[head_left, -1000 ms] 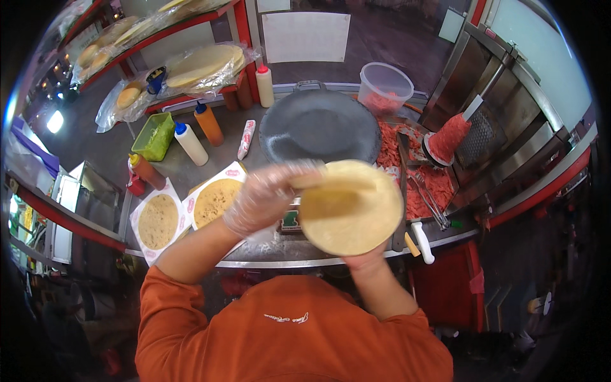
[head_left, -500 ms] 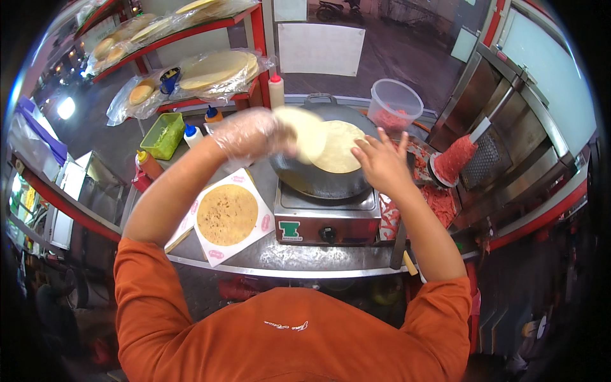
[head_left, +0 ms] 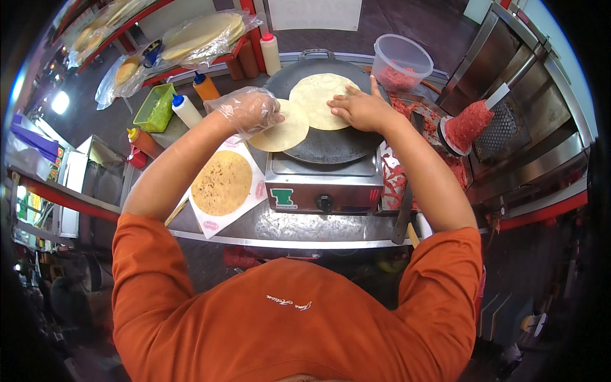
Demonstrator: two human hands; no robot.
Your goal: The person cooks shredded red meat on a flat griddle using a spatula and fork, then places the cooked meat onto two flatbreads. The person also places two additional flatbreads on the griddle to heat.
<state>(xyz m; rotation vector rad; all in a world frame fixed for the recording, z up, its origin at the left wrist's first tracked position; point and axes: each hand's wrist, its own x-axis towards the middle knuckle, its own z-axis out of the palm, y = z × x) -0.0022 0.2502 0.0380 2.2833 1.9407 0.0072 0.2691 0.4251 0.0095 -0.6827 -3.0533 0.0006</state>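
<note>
My left hand (head_left: 248, 109), in a clear plastic glove, pinches the edge of a pale tortilla (head_left: 284, 132). That tortilla hangs over the left rim of a round dark griddle (head_left: 340, 151) and overlaps a second tortilla (head_left: 316, 94) lying flat there. My right hand (head_left: 368, 111) is bare, its fingers spread, the tips resting on the right edge of the second tortilla. Beneath the griddle stands a steel gas stove (head_left: 296, 175). A browned tortilla (head_left: 223, 183) lies on white paper (head_left: 254, 193) at the left.
Squeeze bottles (head_left: 186, 111) and a green basket (head_left: 154, 107) stand left. Right are a clear tub (head_left: 402, 57) of shredded red meat, a meat-strewn tray (head_left: 394, 184), a long knife (head_left: 403, 216) and a meat cone (head_left: 468, 122) on a spit. Bagged flatbreads (head_left: 203, 35) lie on a shelf.
My left hand has lowered its tortilla from above the griddle to its left rim. My right fingers stay at the flat tortilla's edge. The whole view has shifted.
</note>
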